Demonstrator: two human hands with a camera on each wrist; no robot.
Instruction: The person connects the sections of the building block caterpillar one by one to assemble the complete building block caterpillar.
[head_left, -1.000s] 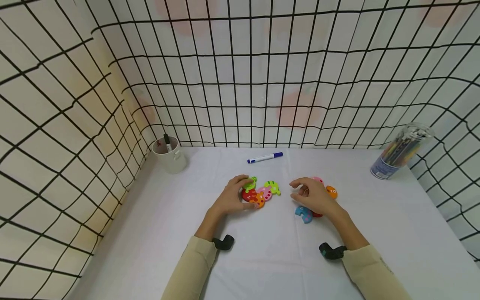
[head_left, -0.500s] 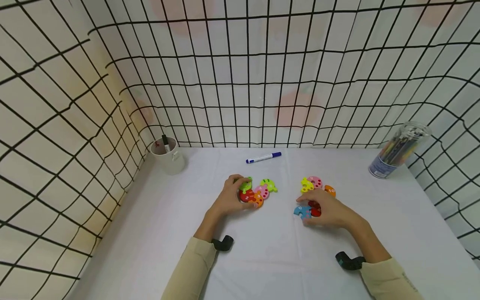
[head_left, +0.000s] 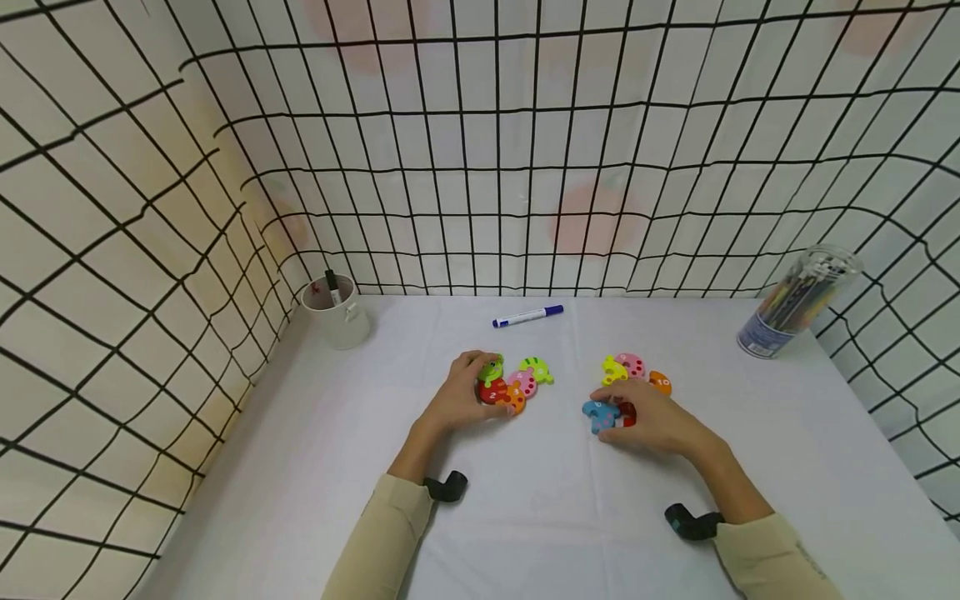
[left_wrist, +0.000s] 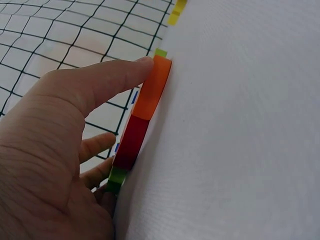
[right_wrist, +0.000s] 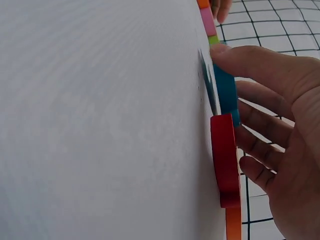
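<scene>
Blue piece (head_left: 600,415), shifted slightly toward the table's (head_left: 525,500) far edge, is pinched by our right hand (head_left: 648,412); our left hand (head_left: 459,400) still holds the cluster (head_left: 517,387), fingers curved.

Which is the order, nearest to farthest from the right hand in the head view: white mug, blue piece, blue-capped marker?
1. Blue piece: pinched in the right hand.
2. Blue-capped marker: farther back, to the left.
3. White mug: far left.
</scene>
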